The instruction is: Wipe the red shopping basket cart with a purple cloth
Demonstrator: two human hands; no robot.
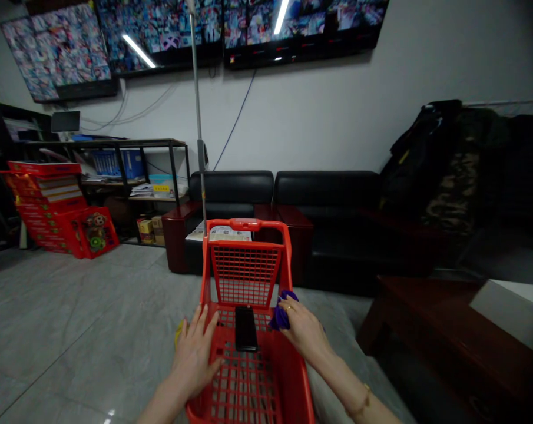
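Observation:
In front of me stands a red plastic shopping cart [246,222] with a grid-patterned basket. A black smartphone [245,328] lies on the cart's slotted surface, between my hands. My left hand [194,350] rests on the cart's left side with its fingers spread, holding nothing. A purple cloth [284,309] is bunched in my right hand [302,328], against the right rim of the cart. Something yellow [178,333] shows partly behind my left hand; I cannot make out what it is.
Black armchairs [328,188] with wooden arms stand behind the cart. To the right is a dark wooden table [407,312] with a white box [513,309]. Red boxes [49,206] are stacked at left beside a shelf [133,142]. A metal pole [198,100] rises by the cart's left corner.

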